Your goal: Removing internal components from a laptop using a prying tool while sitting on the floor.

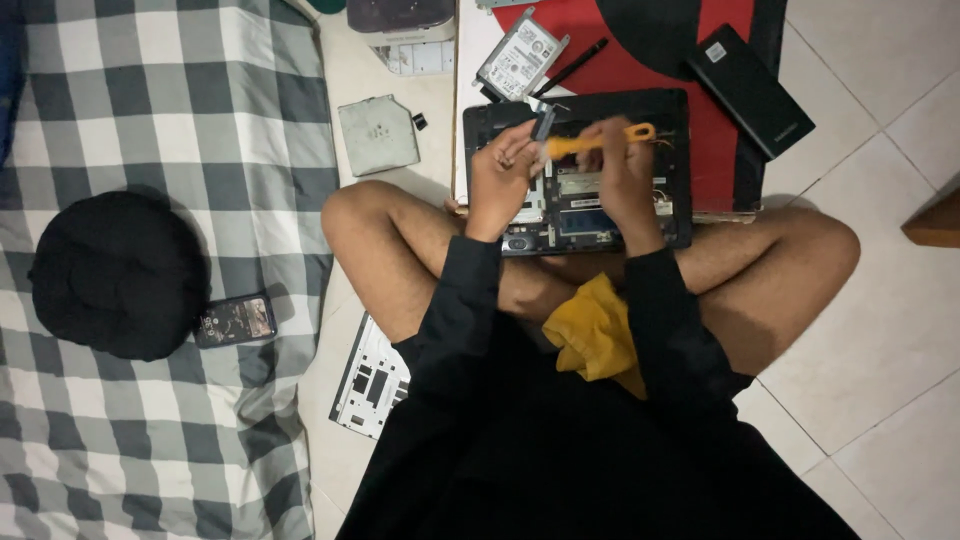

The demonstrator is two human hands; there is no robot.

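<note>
Pale floor tiles (880, 330) fill the right side, and a grey-and-white checked blanket (150, 100) covers the left. On the blanket lie a round black cushion (118, 275) and, just beside it, a dark phone (235, 320). A person sits cross-legged between them in black sleeves, a yellow cloth (595, 335) in the lap. An opened laptop base (580, 170) rests against the shins, partly on a red-and-black mat (720, 130). A black flat box (750, 90) lies on that mat, a grey drive caddy (377, 135) on the floor to the left, a silver hard drive (520, 55) and a black pen (572, 68) above the laptop, and a white perforated panel (370, 385) by the knee. Over the laptop, the right hand (625, 170) curls its fingers around an orange-handled screwdriver (598, 143). The left hand (500, 175) pinches the tool's tip end, fingers pressed together.
</note>
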